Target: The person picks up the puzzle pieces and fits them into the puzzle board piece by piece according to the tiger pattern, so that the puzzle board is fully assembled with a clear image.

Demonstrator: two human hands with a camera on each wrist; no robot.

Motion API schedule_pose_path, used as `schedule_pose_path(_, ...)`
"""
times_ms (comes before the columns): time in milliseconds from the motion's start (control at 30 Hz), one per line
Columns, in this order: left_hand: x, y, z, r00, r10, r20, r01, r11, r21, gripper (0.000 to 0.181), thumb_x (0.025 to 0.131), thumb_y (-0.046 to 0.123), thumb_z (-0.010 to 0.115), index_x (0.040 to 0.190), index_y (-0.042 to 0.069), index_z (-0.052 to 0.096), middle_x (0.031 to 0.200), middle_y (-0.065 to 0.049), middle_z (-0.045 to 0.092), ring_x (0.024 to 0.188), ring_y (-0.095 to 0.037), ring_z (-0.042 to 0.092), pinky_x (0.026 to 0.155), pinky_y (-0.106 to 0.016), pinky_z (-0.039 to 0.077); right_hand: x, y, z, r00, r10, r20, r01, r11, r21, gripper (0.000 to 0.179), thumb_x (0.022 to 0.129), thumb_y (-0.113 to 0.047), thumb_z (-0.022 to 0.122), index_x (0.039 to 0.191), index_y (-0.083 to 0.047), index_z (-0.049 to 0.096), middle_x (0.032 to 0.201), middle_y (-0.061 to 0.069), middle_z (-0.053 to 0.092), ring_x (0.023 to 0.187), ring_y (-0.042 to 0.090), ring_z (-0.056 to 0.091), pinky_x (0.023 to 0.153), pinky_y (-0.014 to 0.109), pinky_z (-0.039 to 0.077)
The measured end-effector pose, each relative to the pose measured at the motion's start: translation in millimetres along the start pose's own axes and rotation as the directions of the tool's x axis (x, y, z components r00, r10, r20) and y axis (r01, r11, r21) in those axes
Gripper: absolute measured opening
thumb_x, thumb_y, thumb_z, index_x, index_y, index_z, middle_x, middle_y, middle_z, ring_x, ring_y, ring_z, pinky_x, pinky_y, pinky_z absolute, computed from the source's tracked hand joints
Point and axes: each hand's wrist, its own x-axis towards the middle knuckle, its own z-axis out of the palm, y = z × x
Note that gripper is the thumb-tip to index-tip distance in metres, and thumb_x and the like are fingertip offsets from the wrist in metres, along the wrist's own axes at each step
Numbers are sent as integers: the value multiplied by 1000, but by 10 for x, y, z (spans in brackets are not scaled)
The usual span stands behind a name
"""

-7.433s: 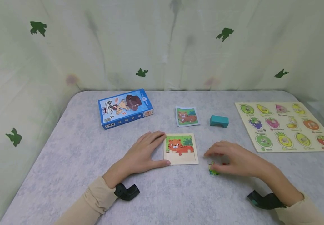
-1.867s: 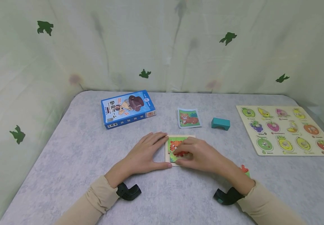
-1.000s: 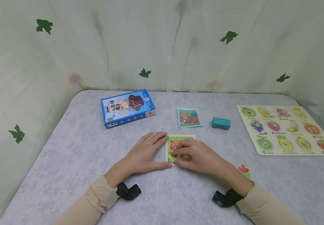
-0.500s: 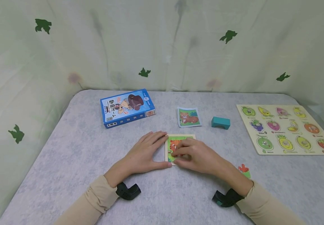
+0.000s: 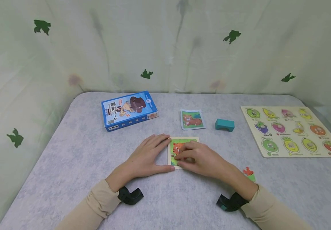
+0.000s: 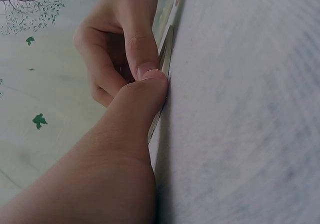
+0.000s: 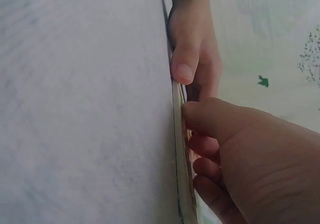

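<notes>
In the head view a small tiger jigsaw puzzle in a pale wooden tray [image 5: 188, 138] lies mid-table. My left hand [image 5: 146, 158] rests at its left side, fingers extended to the upper left corner and thumb at the lower left one. Over the tray's lower part, my right hand [image 5: 204, 158] has curled fingers and pinches a greenish jigsaw piece [image 5: 175, 162] at the lower left, mostly hidden beneath them. The right wrist view shows that thumb [image 7: 205, 115] at the tray's edge. A loose red-and-green jigsaw piece [image 5: 249, 172] lies beside my right forearm.
Behind the tray are a tiger picture card [image 5: 192, 119] and a teal arch block [image 5: 224, 125]. A blue game box [image 5: 129, 110] sits at the back left. A wooden fruit puzzle board [image 5: 294, 131] occupies the right side.
Since the oldest frame, my right hand has moved left from the loose pieces to the tray, and a green piece now lies at its lower left. Over the last second the hands barely move.
</notes>
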Motion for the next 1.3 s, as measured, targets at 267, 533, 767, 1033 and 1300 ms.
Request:
schedule_pose_path(267,16,7,19,1000,-15,24,16,1000,-25,98,88,71,66,160,10,38,167,-6,33,156,-23,27,131,-47,15,-50,3,-20,1000,6,-1,-6,1000,9,16,93,-22,79,109,-20,81,107,-10,71,97,5,61,83,25,57)
schedule_pose_path(533,6,20,6,1000,-8,15,9,1000,-5,97,88,70,66,159,9,40,166,-7,35,155,-24,28,131,-48,16,-160,0,-110,999,33,-11,-33,999,-9,21,92,-24,80,112,-20,79,108,-11,72,101,6,62,89,29,58)
schedule_pose_path(767,6,24,3,1000,-18,18,18,1000,-4,98,88,71,66,160,10,39,166,-7,35,156,-24,28,131,-48,16,-267,7,-200,998,56,-17,-56,998,-23,28,91,-25,81,118,-19,78,113,-8,72,105,9,63,90,31,59)
schedule_pose_path(1033,-1,23,2,1000,-20,15,20,1000,9,98,87,71,67,159,9,40,166,-7,36,155,-24,29,131,-48,16,-367,1,-268,994,104,-39,-104,995,-9,29,90,-27,82,119,-21,78,114,-11,73,105,6,64,87,29,60)
schedule_pose_path(1300,3,21,8,999,-28,17,28,1000,14,100,87,71,67,160,10,39,166,-7,35,155,-24,29,131,-47,16,-493,17,-322,987,145,-73,-149,988,-51,28,86,-26,86,113,-21,79,110,-11,72,104,7,64,87,31,60)
